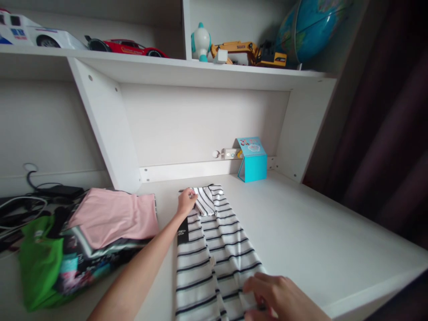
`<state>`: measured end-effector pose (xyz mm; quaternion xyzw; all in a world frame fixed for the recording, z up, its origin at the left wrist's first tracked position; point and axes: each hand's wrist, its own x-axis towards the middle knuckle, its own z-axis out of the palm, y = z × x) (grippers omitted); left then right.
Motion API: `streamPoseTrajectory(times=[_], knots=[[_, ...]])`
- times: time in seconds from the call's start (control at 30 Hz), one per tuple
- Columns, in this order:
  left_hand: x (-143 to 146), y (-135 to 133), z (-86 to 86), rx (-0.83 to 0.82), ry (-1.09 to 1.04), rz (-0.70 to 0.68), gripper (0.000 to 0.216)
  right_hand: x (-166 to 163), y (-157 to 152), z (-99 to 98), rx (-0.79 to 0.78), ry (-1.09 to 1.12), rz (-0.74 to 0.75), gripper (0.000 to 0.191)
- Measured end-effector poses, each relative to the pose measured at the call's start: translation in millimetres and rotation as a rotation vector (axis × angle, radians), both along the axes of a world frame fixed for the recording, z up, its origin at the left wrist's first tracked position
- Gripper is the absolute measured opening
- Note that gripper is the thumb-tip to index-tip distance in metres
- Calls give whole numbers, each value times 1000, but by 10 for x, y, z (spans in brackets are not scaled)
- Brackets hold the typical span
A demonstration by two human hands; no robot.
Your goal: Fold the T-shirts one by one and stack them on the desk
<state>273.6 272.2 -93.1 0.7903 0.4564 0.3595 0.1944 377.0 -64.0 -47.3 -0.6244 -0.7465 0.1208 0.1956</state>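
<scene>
A white shirt with black stripes (230,240) lies on the desk in a long, narrow fold, with a black patch bearing white letters on its left side. At its far end, a short striped flap, apparently a sleeve, is folded over the top. My left hand (187,200) pinches the cloth at the left edge of that flap. Near the shirt's lower right edge is my right hand (276,294), slightly blurred, its fingers bent with a gap between forefinger and thumb. The shirt's near end runs out of the picture.
Folded clothes lie at left: a pink garment (117,216) on top, a green one (42,263) beside it. Cables (20,209) are behind them. A blue desk calendar (256,167) stands near a power strip (230,154). Toys and a globe (310,31) fill the shelf above.
</scene>
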Motion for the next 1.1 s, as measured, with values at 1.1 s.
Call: streamPoseTrajectory(times=[1.1], knots=[[1413,487,59,-135,413,-69,28,271,735,-1228,490,-344,-29,84]])
